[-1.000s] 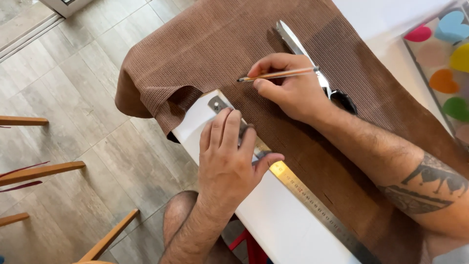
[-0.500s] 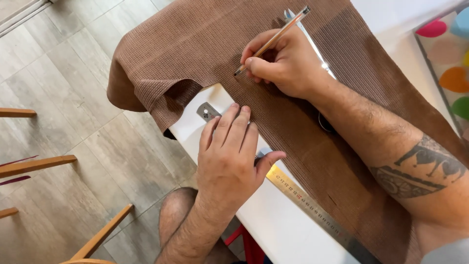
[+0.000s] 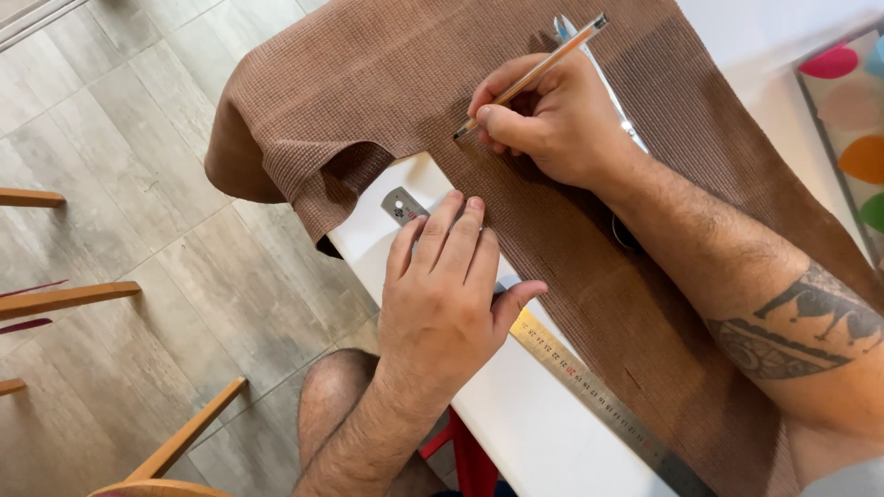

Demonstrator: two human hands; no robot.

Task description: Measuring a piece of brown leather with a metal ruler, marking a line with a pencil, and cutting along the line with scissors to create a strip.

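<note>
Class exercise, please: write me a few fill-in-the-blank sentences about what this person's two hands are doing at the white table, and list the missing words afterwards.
1. The left hand presses flat on a long metal ____.
2. The right hand holds a thin orange-barrelled pencil, its tip touching the ____ waffle-textured fabric.
3. The fabric lies on a ____ table and hangs over its edge.

Missing words: ruler; brown; white

No packages, labels, signs or screens seem visible here.
</note>
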